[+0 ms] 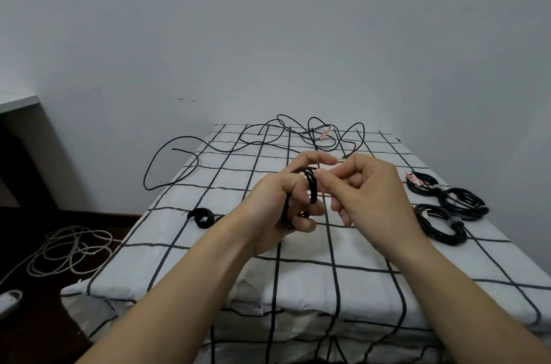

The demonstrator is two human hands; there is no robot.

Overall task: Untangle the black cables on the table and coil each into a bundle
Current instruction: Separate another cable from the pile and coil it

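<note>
Left hand (286,205) and right hand (369,193) on one coil (312,189)

Held above table (226,268) centre, wound round left hand's curled fingers. Pinched at the top between right thumb and forefinger, other fingers curled. Tangled at 12 o'clock: loose black cables (313,134), one loop hanging past the 10 o'clock edge. Laid at 3 o'clock: three bundles (474,210). Set at 9 o'clock: small black roll (202,217).

The checked table (298,274) bears tangled black cables (310,133), three coiled bundles (477,210), one black roll (202,217).
</note>
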